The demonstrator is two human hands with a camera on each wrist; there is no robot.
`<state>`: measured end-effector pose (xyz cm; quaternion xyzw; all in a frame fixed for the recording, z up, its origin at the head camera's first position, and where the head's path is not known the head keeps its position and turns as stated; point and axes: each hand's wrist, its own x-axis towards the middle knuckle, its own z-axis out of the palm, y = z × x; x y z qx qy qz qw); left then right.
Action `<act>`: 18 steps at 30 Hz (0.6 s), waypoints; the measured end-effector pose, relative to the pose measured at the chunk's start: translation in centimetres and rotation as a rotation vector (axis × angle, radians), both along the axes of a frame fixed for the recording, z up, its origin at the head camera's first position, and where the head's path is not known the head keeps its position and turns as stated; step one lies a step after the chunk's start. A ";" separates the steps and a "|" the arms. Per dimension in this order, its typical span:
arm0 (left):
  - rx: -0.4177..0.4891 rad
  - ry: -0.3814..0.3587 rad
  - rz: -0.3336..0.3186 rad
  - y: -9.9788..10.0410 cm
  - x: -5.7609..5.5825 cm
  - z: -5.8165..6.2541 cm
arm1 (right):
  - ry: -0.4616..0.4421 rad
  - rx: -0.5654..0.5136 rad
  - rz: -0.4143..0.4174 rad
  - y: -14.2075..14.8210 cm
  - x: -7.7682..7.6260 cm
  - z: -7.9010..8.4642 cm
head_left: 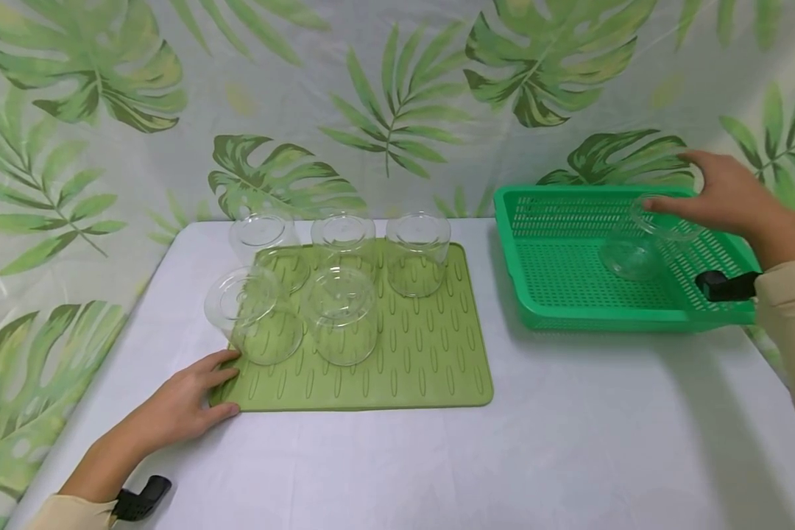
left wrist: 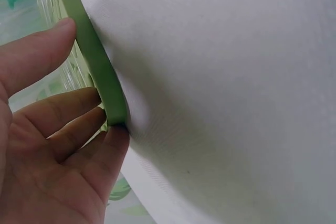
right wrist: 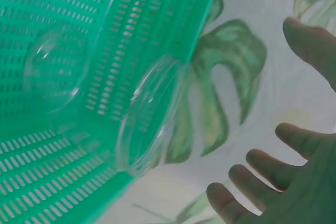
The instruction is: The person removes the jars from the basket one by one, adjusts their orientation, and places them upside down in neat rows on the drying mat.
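My left hand (head_left: 182, 405) touches the front left corner of a green ribbed mat (head_left: 404, 375). In the left wrist view, its thumb and fingertips rest along the mat's edge (left wrist: 107, 80). Several clear round jars stand on the mat, including a front left jar (head_left: 265, 331), a front middle jar (head_left: 343, 335) and a back right jar (head_left: 417, 265). Over the right part of a green basket (head_left: 609, 318), my right hand (head_left: 729, 195) hovers with fingers spread. Below it another clear jar (head_left: 632, 258) is inside the basket; the right wrist view shows a gap between the fingers and its rim (right wrist: 149, 114).
A white cloth (head_left: 371, 471) covers the table. Behind it hangs a leaf-print curtain (head_left: 397, 88). The basket stands at the back right, a short distance from the mat. The back left jar (head_left: 268, 254) stands partly over the mat's back edge.
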<state>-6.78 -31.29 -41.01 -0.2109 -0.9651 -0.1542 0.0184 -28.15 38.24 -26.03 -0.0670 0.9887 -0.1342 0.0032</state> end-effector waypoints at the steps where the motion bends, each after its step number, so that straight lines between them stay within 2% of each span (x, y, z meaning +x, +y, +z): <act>1: 0.001 -0.002 -0.001 0.0 0.0 0.0 | -0.019 0.002 -0.017 0.3 0.0 -0.2; 6: -0.003 -0.005 0.004 0.0 0.0 0.0 | -0.129 -0.013 -0.070 1.5 -0.2 -1.2; 12: 0.010 -0.003 0.006 0.0 0.1 -0.3 | -0.195 -0.043 -0.105 2.6 -0.1 -2.6; 18: 0.007 0.002 0.007 0.0 0.2 -0.3 | -0.283 -0.191 -0.149 2.9 0.0 -4.5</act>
